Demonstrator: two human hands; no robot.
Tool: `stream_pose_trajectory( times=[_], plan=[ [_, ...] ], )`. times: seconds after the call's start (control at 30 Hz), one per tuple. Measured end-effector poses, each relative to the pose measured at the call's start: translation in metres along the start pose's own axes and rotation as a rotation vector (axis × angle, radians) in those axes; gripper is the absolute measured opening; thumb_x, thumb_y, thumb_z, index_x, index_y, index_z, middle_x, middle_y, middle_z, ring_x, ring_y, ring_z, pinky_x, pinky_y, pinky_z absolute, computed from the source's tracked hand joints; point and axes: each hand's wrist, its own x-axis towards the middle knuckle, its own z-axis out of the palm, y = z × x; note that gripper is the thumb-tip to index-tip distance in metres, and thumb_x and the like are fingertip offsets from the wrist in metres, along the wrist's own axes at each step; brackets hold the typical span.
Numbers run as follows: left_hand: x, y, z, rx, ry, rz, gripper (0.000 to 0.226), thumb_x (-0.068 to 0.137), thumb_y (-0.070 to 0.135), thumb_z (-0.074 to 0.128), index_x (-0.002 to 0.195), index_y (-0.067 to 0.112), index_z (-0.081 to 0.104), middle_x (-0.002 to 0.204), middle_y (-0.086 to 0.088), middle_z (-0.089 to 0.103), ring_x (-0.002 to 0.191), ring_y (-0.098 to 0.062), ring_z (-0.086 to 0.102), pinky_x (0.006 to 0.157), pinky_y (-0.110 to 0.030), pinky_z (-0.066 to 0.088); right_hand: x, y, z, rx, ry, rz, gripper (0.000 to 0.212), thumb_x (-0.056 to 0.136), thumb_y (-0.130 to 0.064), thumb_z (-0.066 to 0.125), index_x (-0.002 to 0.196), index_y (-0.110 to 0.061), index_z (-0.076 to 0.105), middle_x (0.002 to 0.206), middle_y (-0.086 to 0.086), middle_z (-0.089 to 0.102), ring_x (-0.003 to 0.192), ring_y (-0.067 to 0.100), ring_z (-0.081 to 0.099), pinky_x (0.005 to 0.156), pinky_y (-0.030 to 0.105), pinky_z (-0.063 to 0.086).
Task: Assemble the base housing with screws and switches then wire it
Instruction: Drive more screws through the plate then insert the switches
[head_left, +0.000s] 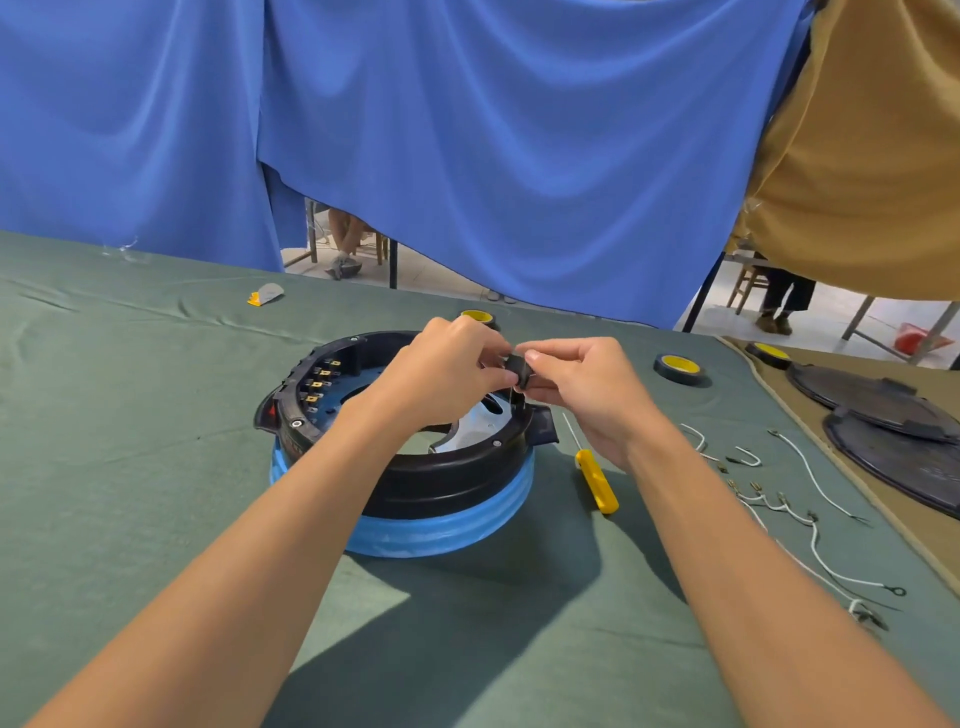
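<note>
Small black switch (519, 371) pinched between the curled fingertips of my left hand (452, 374) and right hand (587, 397), above the far rim of the base housing (447, 483) on the surface (156, 467); a loosened pinch could drop it inside.

Green-clothed table (130, 467), blue ring (441, 535), yellow tool (596, 480), perhaps a screwdriver, tape rolls (679, 368), white wires (813, 543)

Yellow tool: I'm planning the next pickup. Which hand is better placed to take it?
Right. The tool lies on the cloth just beside the right hand; the left hand is over the housing, farther away. Both pinch the black part.
</note>
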Motion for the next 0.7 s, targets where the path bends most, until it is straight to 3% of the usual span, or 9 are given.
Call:
stream_pose_trajectory(
  times=[0.13,0.27,0.33,0.4,0.47,0.6,0.7],
  plan=[
    [0.002,-0.005,0.001,-0.032,-0.017,0.000,0.024,0.093,0.030,0.066,0.113,0.018,0.073,0.100,-0.006,0.072,0.094,-0.025,0.064,0.086,-0.047,0.053,-0.001,-0.003,-0.006,0.035,-0.034,0.035,0.017,0.092,-0.001,0.060,0.107,0.004,0.067,0.096,0.020,0.071,0.077,0.023,0.069,0.070,0.028,0.059],
    [0.004,-0.007,0.002,-0.030,-0.047,0.001,0.027,0.094,0.031,0.064,0.116,0.017,0.072,0.102,-0.004,0.073,0.091,-0.019,0.065,0.084,-0.039,0.055,-0.003,-0.003,-0.006,0.011,-0.030,0.047,0.010,0.089,-0.005,0.066,0.095,0.002,0.070,0.083,0.014,0.072,0.065,0.015,0.070,0.057,0.019,0.057],
    [0.005,-0.008,0.003,-0.032,-0.057,0.018,0.027,0.095,0.029,0.062,0.116,0.016,0.072,0.096,-0.004,0.073,0.082,-0.016,0.063,0.072,-0.024,0.052,-0.002,-0.002,-0.006,-0.011,-0.028,0.057,0.008,0.088,-0.008,0.067,0.092,-0.001,0.070,0.079,0.009,0.072,0.062,0.013,0.071,0.054,0.016,0.053],
    [0.004,-0.009,0.003,-0.024,-0.070,0.028,0.025,0.097,0.028,0.060,0.113,0.016,0.073,0.079,-0.001,0.068,0.064,-0.012,0.053,0.052,-0.012,0.037,-0.002,-0.001,-0.005,-0.032,-0.024,0.063,0.007,0.089,-0.012,0.068,0.089,-0.005,0.071,0.078,0.008,0.073,0.062,0.012,0.072,0.053,0.016,0.053],
    [0.004,-0.009,0.002,-0.016,-0.094,0.034,0.025,0.098,0.027,0.058,0.114,0.015,0.073,0.073,0.001,0.064,0.058,-0.012,0.046,0.047,-0.012,0.034,-0.002,-0.001,-0.004,-0.062,-0.009,0.057,0.007,0.088,-0.016,0.070,0.084,-0.010,0.071,0.076,0.007,0.073,0.062,0.012,0.071,0.053,0.017,0.052],
    [0.003,-0.011,-0.002,0.007,-0.148,0.038,0.026,0.101,0.020,0.052,0.116,0.014,0.072,0.091,-0.013,0.070,0.071,-0.025,0.055,0.062,-0.031,0.042,-0.003,0.000,-0.001,-0.108,0.026,0.051,0.009,0.086,-0.018,0.072,0.079,-0.013,0.071,0.074,0.006,0.072,0.059,0.010,0.069,0.053,0.017,0.052],
    [0.001,-0.013,-0.006,-0.004,-0.183,0.031,0.036,0.100,0.002,0.046,0.124,0.017,0.069,0.102,-0.009,0.071,0.091,-0.026,0.064,0.081,-0.041,0.053,-0.004,-0.001,0.000,-0.092,0.029,0.075,0.008,0.087,-0.017,0.071,0.083,-0.010,0.072,0.079,0.009,0.073,0.064,0.014,0.070,0.053,0.018,0.052]
  ],
)
